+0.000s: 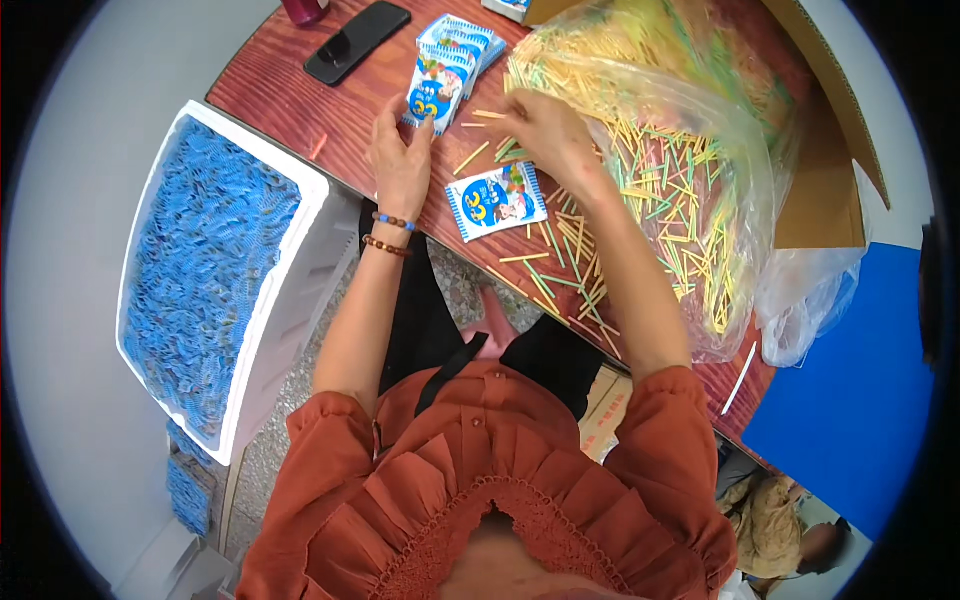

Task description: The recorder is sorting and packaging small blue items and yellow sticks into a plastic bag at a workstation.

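My left hand [402,160] has its thumb and fingers round the lower end of a blue-and-white packet [440,78], which leans against a small stack of similar packets [455,32]. Two beaded bracelets circle that wrist. Just to the right, my right hand [548,130] pinches a short yellow stick [488,115] close to the packet's edge. Another blue-and-white packet [496,203] lies flat on the red-brown wooden table [270,75], below both hands. Loose thin sticks [570,255] in yellow, green and pink are scattered around it.
A clear plastic bag [740,150] spilling many sticks covers the table's right side, with a cardboard box [820,205] behind. A black phone [357,42] lies at the far left. Left of the table stands a white foam box [310,200] full of blue pieces. A person [770,525] is at lower right.
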Tool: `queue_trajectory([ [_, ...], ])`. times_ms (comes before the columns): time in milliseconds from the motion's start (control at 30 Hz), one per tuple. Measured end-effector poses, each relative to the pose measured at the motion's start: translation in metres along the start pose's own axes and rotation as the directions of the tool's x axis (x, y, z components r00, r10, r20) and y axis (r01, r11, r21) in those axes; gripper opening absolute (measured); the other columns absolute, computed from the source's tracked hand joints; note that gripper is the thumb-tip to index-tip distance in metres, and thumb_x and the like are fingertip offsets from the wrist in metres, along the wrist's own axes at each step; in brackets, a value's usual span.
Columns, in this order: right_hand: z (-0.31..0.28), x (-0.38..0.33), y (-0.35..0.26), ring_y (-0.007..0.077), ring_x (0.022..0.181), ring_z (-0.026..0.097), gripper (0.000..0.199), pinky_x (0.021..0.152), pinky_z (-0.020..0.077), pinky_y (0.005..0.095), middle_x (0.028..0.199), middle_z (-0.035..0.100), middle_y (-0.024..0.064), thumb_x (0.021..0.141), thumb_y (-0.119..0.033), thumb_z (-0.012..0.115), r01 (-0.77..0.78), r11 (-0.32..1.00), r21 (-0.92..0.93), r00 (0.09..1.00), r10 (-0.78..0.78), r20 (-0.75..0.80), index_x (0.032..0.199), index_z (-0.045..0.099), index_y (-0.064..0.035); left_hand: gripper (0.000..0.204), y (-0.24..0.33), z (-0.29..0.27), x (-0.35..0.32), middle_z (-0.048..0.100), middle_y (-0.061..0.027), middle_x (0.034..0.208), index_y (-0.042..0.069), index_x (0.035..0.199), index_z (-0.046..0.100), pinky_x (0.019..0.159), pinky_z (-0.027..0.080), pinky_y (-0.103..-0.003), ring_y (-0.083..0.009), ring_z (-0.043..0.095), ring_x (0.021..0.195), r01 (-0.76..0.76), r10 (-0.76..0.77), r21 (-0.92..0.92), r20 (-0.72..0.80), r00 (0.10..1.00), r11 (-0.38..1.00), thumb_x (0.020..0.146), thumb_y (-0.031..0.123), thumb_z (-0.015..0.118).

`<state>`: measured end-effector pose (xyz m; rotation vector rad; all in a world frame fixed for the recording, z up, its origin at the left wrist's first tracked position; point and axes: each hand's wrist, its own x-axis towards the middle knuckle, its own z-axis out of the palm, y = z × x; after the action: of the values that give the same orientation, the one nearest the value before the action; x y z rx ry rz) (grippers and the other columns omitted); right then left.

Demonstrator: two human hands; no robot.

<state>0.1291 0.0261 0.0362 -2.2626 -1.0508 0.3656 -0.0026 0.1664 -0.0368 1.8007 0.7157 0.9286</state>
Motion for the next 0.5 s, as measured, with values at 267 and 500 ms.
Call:
queue_trajectory([
  [267, 0.006, -0.057, 0.034, 0.0335, 0.082, 0.058, 0.037, 0.072, 0.0448, 0.042, 0.078, 0.056, 0.014, 0.072, -0.028, 0.074, 0.214, 0.969, -0.121, 0.975, -0.22, -0.036, 0.085, 0.054, -0.0003, 0.03, 0.013, 0.0, -0.012, 0.062, -0.0146, 0.106, -0.003, 0.112, 0.06, 0.078, 0.049, -0.032, -0.0188, 0.06, 0.092, -0.017, 0.02, -0.112, 0.03, 0.999, 0.994, 0.086, 0.012, 0.064],
  [500, 0.008, -0.058, 0.049, 0.0291, 0.082, 0.061, 0.019, 0.071, 0.0471, 0.0382, 0.086, 0.063, 0.0101, 0.078, -0.021, 0.068, 0.255, 0.966, -0.039, 0.96, -0.258, -0.109, 0.089, 0.066, -0.0061, 0.024, 0.036, -0.007, -0.038, 0.066, -0.0085, 0.088, 0.004, 0.097, 0.067, 0.075, 0.045, -0.034, -0.023, 0.059, 0.083, -0.243, 0.169, 0.148, 0.393, 0.904, 0.959, 0.076, 0.015, 0.073],
])
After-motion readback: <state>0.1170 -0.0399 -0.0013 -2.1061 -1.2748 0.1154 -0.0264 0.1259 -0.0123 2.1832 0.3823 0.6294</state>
